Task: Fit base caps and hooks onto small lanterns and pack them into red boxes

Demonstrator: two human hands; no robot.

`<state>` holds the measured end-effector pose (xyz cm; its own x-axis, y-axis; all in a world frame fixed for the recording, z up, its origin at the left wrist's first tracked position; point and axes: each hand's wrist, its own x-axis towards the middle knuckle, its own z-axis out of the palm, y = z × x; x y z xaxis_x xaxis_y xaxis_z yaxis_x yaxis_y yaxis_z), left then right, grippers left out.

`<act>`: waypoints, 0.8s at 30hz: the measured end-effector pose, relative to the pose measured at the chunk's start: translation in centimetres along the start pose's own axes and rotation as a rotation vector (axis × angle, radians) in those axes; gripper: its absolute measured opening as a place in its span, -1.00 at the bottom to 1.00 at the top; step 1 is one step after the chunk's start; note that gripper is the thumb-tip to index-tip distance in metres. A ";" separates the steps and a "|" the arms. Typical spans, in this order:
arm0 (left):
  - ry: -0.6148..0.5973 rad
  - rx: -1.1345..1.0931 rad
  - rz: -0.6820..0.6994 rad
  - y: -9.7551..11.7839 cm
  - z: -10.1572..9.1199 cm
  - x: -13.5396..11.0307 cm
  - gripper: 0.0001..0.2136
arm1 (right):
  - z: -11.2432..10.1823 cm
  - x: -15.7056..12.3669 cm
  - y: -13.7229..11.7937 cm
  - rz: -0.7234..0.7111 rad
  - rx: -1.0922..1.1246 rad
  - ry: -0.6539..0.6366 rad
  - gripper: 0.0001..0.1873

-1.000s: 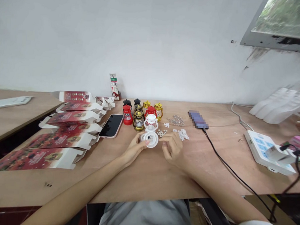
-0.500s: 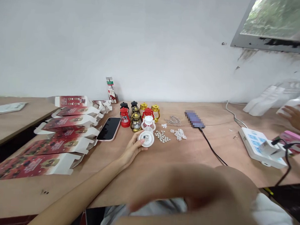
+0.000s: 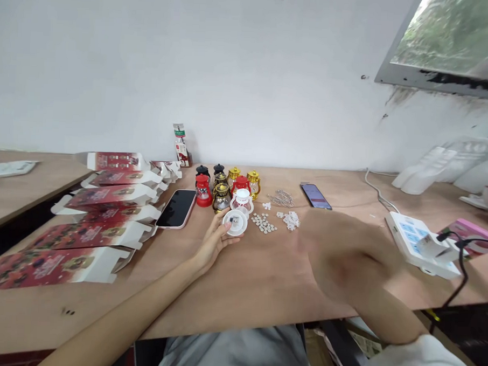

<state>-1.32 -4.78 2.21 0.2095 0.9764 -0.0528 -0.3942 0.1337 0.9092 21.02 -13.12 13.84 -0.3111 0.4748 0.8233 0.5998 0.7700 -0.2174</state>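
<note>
Pinching the white lantern base (image 3: 234, 223) in the fingers of the left hand (image 3: 213, 243), underside up, low over the desk (image 3: 256, 280) just in front of the lanterns (image 3: 223, 188). Holding the right hand (image 3: 346, 260) in the air to the right, blurred; cannot tell whether its fingers are clenched or released. Seemingly fitting out the base; calling next for a fine pick among the small round pieces (image 3: 263, 224) just beside it.

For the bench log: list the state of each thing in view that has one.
left hand, gripping the round white base.
right hand, blurred above the table; grip unclear.
pink phone, face up, screen dark.
far phone, screen lit.
small lanterns, upright, clustered.
red boxes, lying flat, end flaps open.
power strip, charger plugged in.
</note>
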 end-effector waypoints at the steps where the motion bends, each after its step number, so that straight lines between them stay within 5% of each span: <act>1: 0.008 -0.011 0.000 0.1 0.0 0.0 -0.42 | 1.7 1.1 1.7 0.000 0.011 -0.008 -0.68; 3: 0.037 -0.027 0.007 0.1 0.1 0.0 -0.48 | 5.0 2.1 5.2 0.079 0.034 -0.089 -0.70; 6: 0.084 -0.039 0.024 0.3 0.1 -0.1 -0.53 | 8.5 1.1 10.0 0.265 -0.064 -0.383 -0.79; 11: 0.058 -0.068 0.014 0.8 0.1 -0.2 -0.57 | 10.3 -1.7 13.3 0.192 -0.181 -0.661 -0.71; 24: 0.023 -0.046 -0.017 0.8 0.3 -0.4 -0.57 | 11.4 -3.0 14.1 0.131 -0.294 -0.634 -0.82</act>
<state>-1.47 -5.08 3.06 0.1961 0.9775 -0.0779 -0.4319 0.1574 0.8881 22.00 1.16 2.37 -0.5383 0.7811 0.3164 0.8080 0.5851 -0.0697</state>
